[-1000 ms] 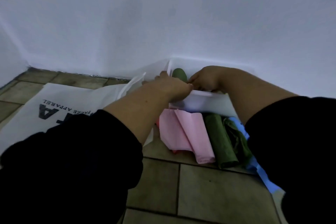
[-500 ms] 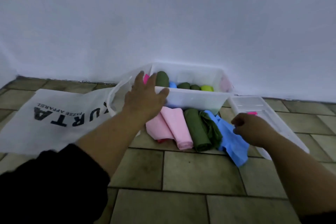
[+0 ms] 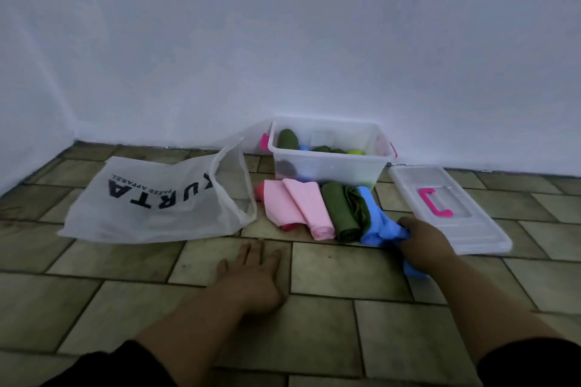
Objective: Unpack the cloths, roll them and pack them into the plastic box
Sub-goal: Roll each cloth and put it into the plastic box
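Gripping: right hand (image 3: 426, 240) fingers curled round crumpled soft blue cloth (image 3: 375, 223), lying just before clear plastic box (image 3: 330, 168).
Left hand (image 3: 251, 276): fingers spread flat, holding nothing.
Handling: likely light, limp; take by an edge.

Left hand (image 3: 251, 273) flat, palm down, fingers spread; right hand (image 3: 424, 239) curled, gripping crumpled blue cloth (image 3: 382, 231); both forearms bare.
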Motion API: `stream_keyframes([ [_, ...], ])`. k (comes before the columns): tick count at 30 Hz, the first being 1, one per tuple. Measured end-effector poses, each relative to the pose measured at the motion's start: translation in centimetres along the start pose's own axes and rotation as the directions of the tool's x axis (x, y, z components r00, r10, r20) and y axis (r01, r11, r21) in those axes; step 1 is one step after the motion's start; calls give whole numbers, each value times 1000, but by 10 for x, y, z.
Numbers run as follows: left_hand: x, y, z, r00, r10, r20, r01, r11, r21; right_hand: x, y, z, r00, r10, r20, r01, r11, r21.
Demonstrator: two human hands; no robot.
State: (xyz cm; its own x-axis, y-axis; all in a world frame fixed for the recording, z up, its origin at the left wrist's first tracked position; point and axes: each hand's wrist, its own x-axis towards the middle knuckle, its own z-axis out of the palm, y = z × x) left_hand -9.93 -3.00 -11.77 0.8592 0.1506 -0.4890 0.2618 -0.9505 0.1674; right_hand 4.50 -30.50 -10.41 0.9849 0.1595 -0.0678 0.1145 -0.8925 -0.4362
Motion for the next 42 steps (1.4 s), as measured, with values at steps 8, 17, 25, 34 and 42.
stream_keyframes([
  [8,-2,-2,4,1000,17,22,-17,1000,-19,-9,-13,-12,999,23,46,-32,975,220],
  [17,4,-5,5,997,16,72,-14,1000,-25,14,-25,3,998,17,57,-19,998,52],
  [25,3,-1,1,996,5,86,-2,1000,-28,-17,3,0,983,149,-106,-130,977,170],
  [34,1,-4,7,1000,28,-4,-28,999,-41,-47,-40,-7,942,199,-270,-21,839,544],
  [42,1,-8,14,997,40,-73,-43,999,-33,-56,-21,6,986,32,-161,-10,991,135],
])
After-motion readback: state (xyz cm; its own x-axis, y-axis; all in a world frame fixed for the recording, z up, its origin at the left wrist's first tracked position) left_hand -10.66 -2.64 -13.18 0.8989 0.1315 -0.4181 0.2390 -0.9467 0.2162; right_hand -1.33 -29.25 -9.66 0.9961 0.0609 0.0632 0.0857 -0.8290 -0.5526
